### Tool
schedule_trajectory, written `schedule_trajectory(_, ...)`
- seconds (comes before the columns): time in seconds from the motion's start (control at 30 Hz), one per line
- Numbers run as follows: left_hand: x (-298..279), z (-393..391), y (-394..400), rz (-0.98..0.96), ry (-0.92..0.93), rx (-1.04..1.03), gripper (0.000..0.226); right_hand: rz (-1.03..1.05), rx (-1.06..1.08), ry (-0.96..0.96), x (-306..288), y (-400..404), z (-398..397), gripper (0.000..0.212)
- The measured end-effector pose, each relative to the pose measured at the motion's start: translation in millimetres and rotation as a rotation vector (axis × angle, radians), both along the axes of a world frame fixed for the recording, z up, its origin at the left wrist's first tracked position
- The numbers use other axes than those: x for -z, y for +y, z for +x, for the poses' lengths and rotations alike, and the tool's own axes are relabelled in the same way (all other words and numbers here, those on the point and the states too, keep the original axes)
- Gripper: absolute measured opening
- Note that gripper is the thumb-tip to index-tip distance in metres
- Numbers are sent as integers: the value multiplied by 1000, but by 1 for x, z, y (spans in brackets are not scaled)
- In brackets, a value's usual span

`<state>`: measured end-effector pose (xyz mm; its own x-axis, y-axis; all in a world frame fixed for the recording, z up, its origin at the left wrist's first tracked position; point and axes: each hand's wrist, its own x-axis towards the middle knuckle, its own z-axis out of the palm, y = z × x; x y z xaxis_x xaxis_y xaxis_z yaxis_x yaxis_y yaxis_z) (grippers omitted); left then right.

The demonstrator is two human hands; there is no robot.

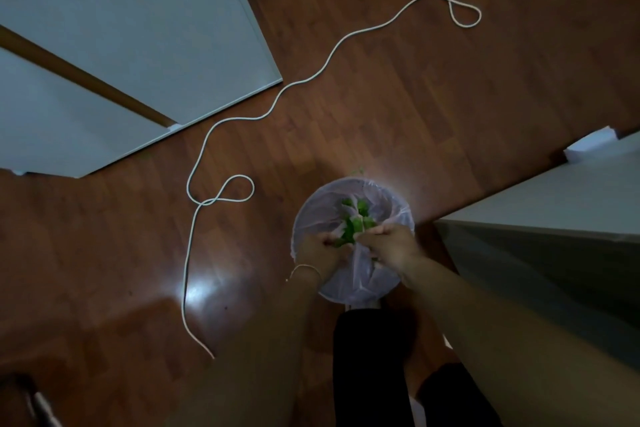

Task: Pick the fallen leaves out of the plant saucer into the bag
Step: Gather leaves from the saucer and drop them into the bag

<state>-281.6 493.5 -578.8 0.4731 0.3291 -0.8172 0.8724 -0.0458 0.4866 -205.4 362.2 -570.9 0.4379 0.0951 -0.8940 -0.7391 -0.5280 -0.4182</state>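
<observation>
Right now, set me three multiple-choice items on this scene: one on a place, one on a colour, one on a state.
1. Where do the hands work?
A. over the bag-lined bin
B. on the white cord
C. at the cabinet door

2. What colour are the leaves?
A. brown
B. green
C. yellow

3. How is the cord lying?
A. coiled tight
B. stretched taut
C. loose with loops

Key: 1 A, left hand and right hand meet above the bag. 2 B, the leaves show bright green. 3 C, the cord snakes across the floor with two loops.
</observation>
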Motion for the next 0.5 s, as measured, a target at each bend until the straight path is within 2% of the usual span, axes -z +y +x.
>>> schedule_trajectory(0.03, -6, 0, -1, -7, -1, -8, 15, 12, -23, 9, -2, 0, -1, 15)
schedule_trajectory(0.1, -13, 0, -3, -20, -31, -27, 17, 16, -57, 27, -5, -1, -2, 23)
schedule_trajectory(0.2, -16, -4, -6, -11, -72, 23, 35, -63, -67, 7, -3, -6, -4, 20)
schedule_trajectory(0.27, -18, -7, -6, 2, -79, 83, 52, -134, -146, -34, -4, -11, -6, 24)
schedule_trajectory(0.33, -19, -10, -5, 23, -82, 120, 61, -176, -232, -82, -9, -13, -14, 30)
schedule_trajectory(0.4, -33, -11, -8, 58, -91, 128, 59, -171, -227, -111, -13, -16, -23, 30)
schedule_trajectory(0.5, -65, -7, -6, 75, -117, 75, 45, -135, -234, -129, -41, -13, -23, 29)
